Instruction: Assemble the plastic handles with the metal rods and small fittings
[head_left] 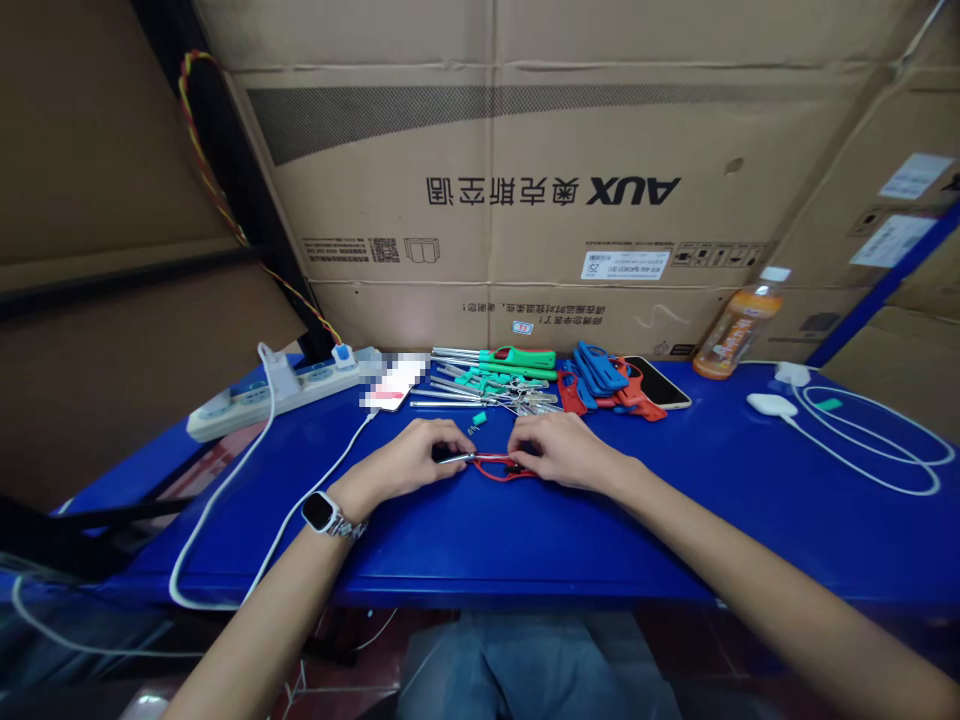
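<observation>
Item: hand tool in two parts, held low over the near middle of the blue table.

- Left hand: fingers closed round the metal shaft, smartwatch on the wrist.
- Right hand: fingers pinched on the red handle, which lies between the two hands and touches or almost touches the tabletop.
- Behind the hands: a heap of green-handled tools with bare metal rods; a loose green piece; a stack of blue and red handles; a dark phone just beside it.
- Far right: orange drink bottle, white cable.
- Far left: power strip.
- Back: cardboard box, printed upside down.

Step in hand, as judged: shaft and handle are being brought together or worked at their joint; whether they are seated cannot be told, as the fingers cover it. The next move calls for both grips to stay firm and for shaft and handle to be kept in line.
</observation>
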